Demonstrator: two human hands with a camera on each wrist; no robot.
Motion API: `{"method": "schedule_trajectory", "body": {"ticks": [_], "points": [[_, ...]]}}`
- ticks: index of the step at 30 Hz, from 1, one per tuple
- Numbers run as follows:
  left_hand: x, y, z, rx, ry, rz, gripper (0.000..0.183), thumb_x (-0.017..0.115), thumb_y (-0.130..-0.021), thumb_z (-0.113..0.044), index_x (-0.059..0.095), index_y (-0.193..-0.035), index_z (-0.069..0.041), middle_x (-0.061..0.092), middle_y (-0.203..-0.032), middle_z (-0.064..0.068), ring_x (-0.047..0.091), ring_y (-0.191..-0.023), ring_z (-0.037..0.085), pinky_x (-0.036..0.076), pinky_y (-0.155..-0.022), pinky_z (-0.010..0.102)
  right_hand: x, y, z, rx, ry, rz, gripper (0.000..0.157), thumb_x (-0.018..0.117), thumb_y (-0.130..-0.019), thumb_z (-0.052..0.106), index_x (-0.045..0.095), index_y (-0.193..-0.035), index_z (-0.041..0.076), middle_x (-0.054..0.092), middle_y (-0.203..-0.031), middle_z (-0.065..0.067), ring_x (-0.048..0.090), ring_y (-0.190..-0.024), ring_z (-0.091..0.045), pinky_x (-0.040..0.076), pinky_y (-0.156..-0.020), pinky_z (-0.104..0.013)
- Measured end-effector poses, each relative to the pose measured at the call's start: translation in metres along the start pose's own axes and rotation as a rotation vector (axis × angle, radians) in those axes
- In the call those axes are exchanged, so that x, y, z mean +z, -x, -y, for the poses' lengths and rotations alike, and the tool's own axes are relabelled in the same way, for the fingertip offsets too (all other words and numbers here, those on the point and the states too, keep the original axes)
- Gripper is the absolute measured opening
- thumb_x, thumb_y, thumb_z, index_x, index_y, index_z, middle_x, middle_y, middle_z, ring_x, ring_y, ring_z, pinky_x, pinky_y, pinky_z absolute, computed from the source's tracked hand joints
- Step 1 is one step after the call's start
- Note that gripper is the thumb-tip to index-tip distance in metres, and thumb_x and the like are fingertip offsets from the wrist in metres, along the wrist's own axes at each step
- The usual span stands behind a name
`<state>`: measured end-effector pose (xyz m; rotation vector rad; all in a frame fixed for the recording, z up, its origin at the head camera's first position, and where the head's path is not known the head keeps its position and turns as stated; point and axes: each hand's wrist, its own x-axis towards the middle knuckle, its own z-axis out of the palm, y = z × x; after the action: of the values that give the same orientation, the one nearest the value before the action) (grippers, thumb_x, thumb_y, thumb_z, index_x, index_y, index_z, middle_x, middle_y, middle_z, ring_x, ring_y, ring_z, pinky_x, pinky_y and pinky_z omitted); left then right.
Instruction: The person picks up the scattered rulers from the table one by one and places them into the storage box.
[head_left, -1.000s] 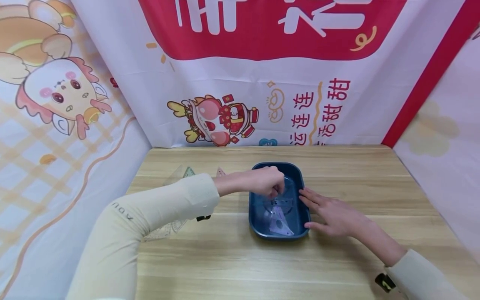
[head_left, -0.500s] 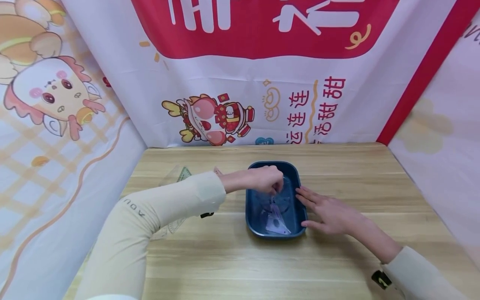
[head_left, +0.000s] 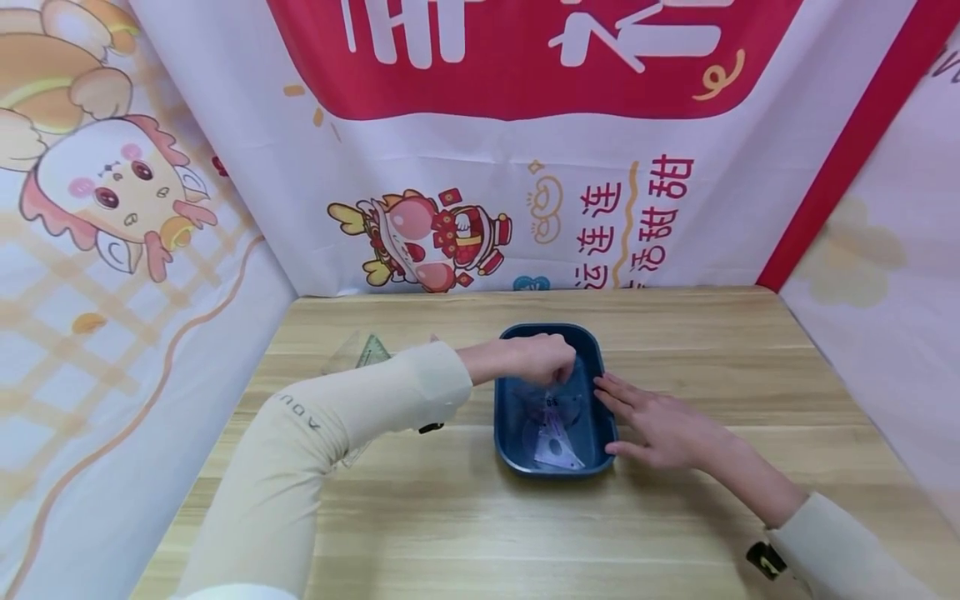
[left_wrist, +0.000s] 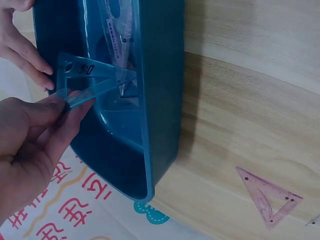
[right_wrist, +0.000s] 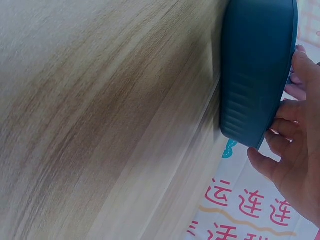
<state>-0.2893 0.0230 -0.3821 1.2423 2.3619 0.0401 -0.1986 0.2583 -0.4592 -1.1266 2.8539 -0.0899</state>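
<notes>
Inside the dark blue bin [head_left: 507, 442], my left hand [head_left: 543, 360] pinches a clear set square [left_wrist: 100, 71] between thumb and fingers. The left wrist view shows the set square tilted, with black figures near its top edge and its narrow tip close to the bin's wall. A purple-tinted set square [head_left: 557, 450] lies on the bin's floor beside it. My right hand [head_left: 663, 429] touches the bin's right side with extended fingers. From the right wrist view, its fingertips and thumb [right_wrist: 302, 62] rest along the rim and outer wall.
Left of the bin, a green set square [head_left: 372, 350] and other clear rulers lie on the wooden table [head_left: 465, 533], partly hidden by my left sleeve [head_left: 375, 396]. A pink set square [left_wrist: 252, 182] lies there too. A printed cloth [head_left: 480, 150] hangs behind the table.
My left sleeve has shifted slightly to the right, while the left hand stays over the bin with the clear set square. The right hand stays at the bin's side.
</notes>
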Motion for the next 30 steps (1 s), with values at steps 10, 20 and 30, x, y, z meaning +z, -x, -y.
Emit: {"method": "schedule_trajectory", "body": {"ticks": [10, 20, 30], "points": [[0.014, -0.006, 0.009, -0.047, -0.069, -0.028, 0.024, 0.058, -0.099, -0.005, 0.071, -0.119, -0.01, 0.071, -0.115, 0.004, 0.067, -0.098, 0.013, 0.056, -0.092, 0.026, -0.001, -0.003, 0.003, -0.009, 0.002, 0.0, 0.081, 0.055, -0.095, 0.06, 0.037, -0.153, 0.006, 0.025, -0.165, -0.013, 0.031, -0.15, -0.031, 0.045, -0.109, -0.052], [0.003, 0.014, 0.025, -0.068, -0.203, -0.162, 0.022, 0.052, -0.098, -0.002, 0.074, -0.097, -0.006, 0.072, -0.091, 0.006, 0.051, -0.071, 0.01, 0.049, -0.068, 0.023, -0.003, -0.004, 0.006, -0.005, -0.002, 0.018, 0.081, 0.054, -0.095, 0.059, 0.037, -0.153, 0.005, 0.026, -0.164, -0.014, 0.028, -0.151, -0.033, 0.043, -0.111, -0.052], [-0.01, 0.06, 0.051, -0.063, -0.093, -0.292, 0.026, 0.053, -0.097, -0.003, 0.073, -0.114, -0.003, 0.073, -0.115, 0.012, 0.07, -0.101, 0.021, 0.058, -0.093, 0.032, -0.006, 0.0, 0.007, -0.015, -0.004, 0.001, 0.079, 0.058, -0.095, 0.056, 0.04, -0.151, 0.003, 0.03, -0.163, -0.016, 0.029, -0.15, -0.034, 0.042, -0.112, -0.053]]}}
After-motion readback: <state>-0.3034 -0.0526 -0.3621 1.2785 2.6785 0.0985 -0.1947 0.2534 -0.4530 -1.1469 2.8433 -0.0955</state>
